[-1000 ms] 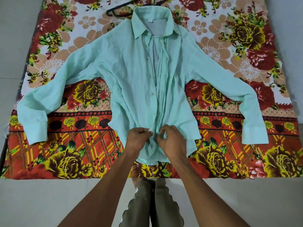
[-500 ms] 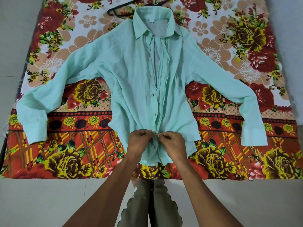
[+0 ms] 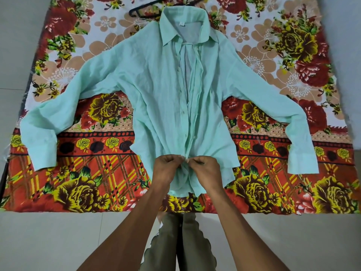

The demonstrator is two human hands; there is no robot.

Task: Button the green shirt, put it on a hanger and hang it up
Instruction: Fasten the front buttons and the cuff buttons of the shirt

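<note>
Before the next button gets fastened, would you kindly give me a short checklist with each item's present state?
1. Green shirt lies flat, front up, on the floral sheet: ok.
2. Left hand and right hand each pinch a front edge near the hem: ok.
3. Lowest button through its hole: cannot tell, the fingers hide it.
4. Front edges above the hands closed: not ok, they gape up to the collar.
5. Hanger at hand: ok, on the sheet beyond the collar.
</note>
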